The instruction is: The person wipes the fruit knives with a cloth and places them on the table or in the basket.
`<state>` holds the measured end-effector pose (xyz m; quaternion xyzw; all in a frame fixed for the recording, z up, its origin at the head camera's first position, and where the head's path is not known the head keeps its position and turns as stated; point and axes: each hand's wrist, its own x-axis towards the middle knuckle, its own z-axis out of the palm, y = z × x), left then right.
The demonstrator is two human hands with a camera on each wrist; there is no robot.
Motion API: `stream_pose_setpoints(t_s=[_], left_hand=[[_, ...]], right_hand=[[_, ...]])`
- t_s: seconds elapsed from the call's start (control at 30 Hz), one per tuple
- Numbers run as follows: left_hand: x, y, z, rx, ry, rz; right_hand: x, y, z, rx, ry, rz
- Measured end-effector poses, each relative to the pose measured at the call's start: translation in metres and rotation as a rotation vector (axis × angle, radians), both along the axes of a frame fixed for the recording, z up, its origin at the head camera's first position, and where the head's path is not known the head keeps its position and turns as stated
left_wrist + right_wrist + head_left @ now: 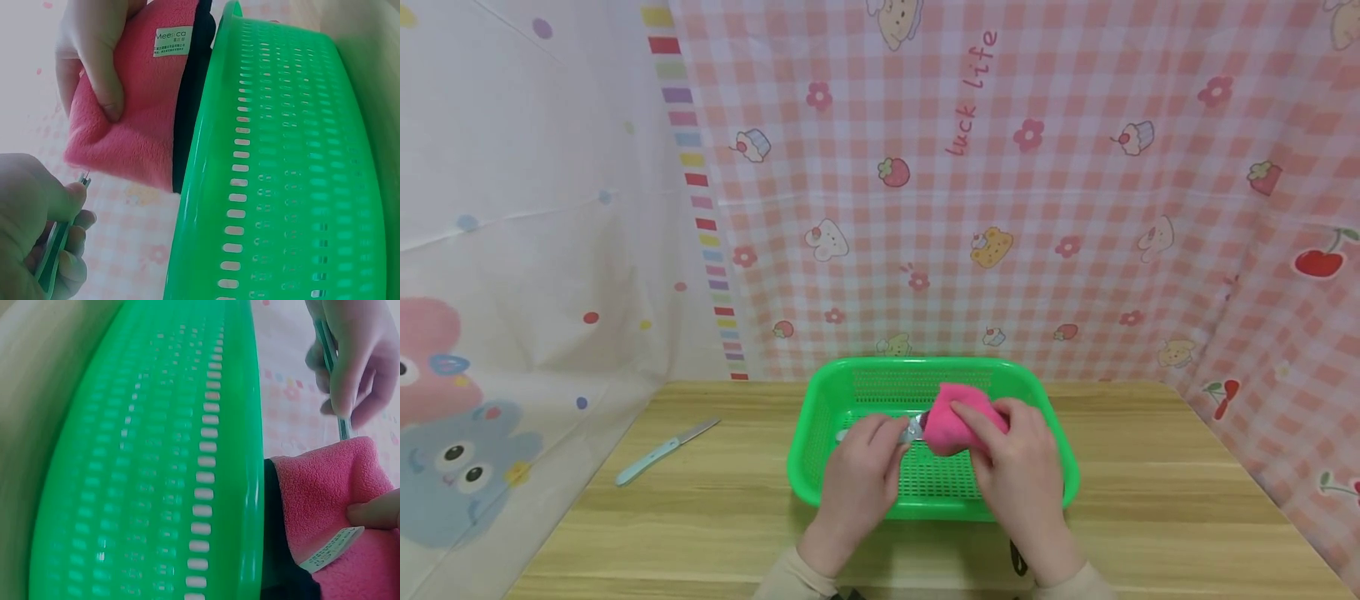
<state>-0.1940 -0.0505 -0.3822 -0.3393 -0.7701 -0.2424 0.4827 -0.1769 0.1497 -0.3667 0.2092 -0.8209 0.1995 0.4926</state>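
My left hand [861, 467] grips a slim utensil with a pale green handle [57, 247]. Its shiny part [913, 429] runs toward a pink cloth [955, 421], which hides the far end, so I cannot tell its exact kind. Folded over in my right hand [1022, 467], the plush cloth is pressed by the thumb and fingers; a white label and a dark layer show on it in both wrist views. Both hands are above a green perforated plastic basket [925, 510]. Off to the left, a knife [658, 457] with a light blue handle lies on the table.
The basket stands on a wood-grain table [1165, 500], near its back edge. A pink checked curtain [940, 208] hangs behind, and a white patterned sheet [550, 250] at the left. A small black loop [1018, 558] shows beside the right wrist.
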Motion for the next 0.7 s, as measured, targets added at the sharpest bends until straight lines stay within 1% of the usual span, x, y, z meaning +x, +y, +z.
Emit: stream_pose_setpoints(t_s=[0.17, 0.33, 0.5, 0.7], left_hand=[[0.000, 0.002, 0.000, -0.001, 0.007, -0.009], [-0.001, 0.002, -0.001, -0.002, -0.004, -0.021], [-0.003, -0.002, -0.001, 0.004, -0.034, -0.039], [-0.005, -0.008, 0.001, -0.002, -0.097, -0.043]], right_hand=[[-0.002, 0.012, 0.001, -0.014, 0.005, -0.015], [0.000, 0.022, 0.001, -0.021, -0.007, -0.038], [0.005, 0.033, 0.003, -0.054, -0.020, -0.054], [0.012, 0.054, 0.006, -0.108, -0.052, -0.087]])
